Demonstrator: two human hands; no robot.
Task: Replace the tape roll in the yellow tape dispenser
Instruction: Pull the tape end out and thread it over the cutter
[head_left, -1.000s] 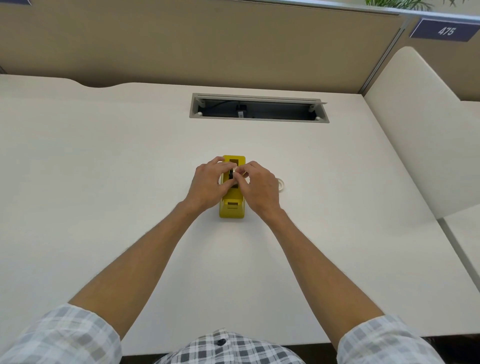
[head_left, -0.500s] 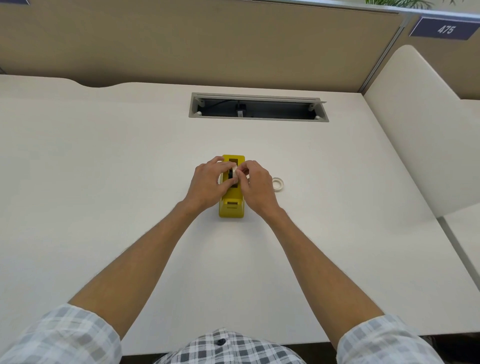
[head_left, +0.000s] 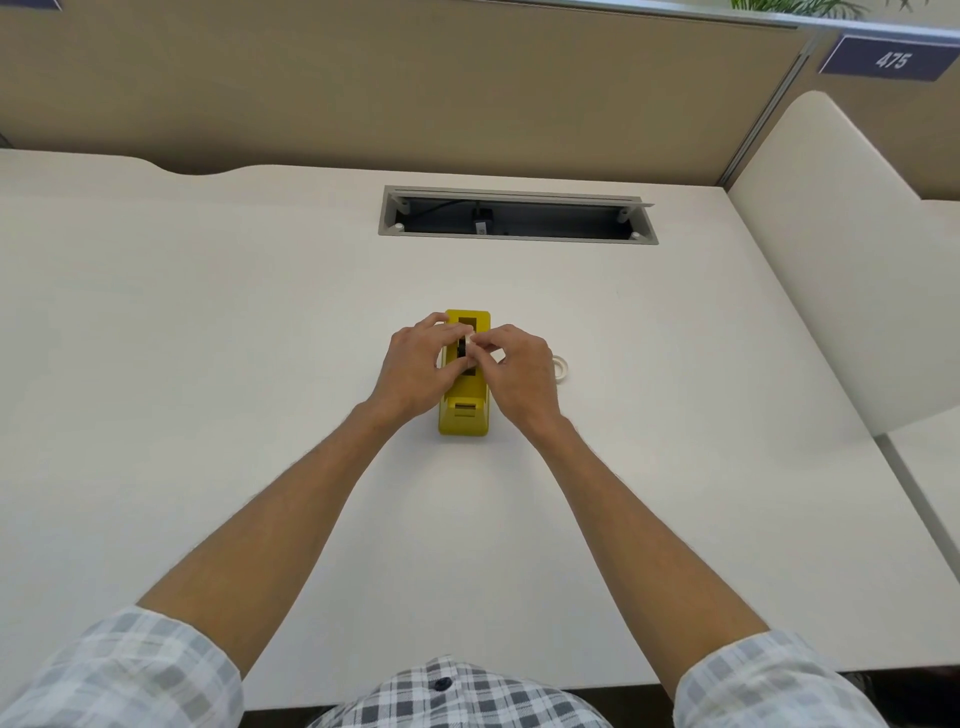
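A yellow tape dispenser (head_left: 464, 415) stands lengthwise in the middle of the white desk (head_left: 208, 338), cutter end toward me. My left hand (head_left: 415, 366) wraps its left side, thumb over the open slot. My right hand (head_left: 517, 376) is over its right side, fingertips pinched on a small whitish tape roll (head_left: 466, 340) on a black hub at the slot. How deep the roll sits in the slot I cannot tell. A second white tape roll (head_left: 561, 368) lies flat on the desk just right of my right hand.
A rectangular cable cut-out (head_left: 517, 217) with a plug inside lies at the back of the desk. A tan partition (head_left: 415, 88) rises behind it. A cream divider (head_left: 841, 260) borders the right side.
My right hand has shifted slightly left, uncovering the loose roll on the desk. Both hands stay over the dispenser slot, fingertips working a little farther back along it.
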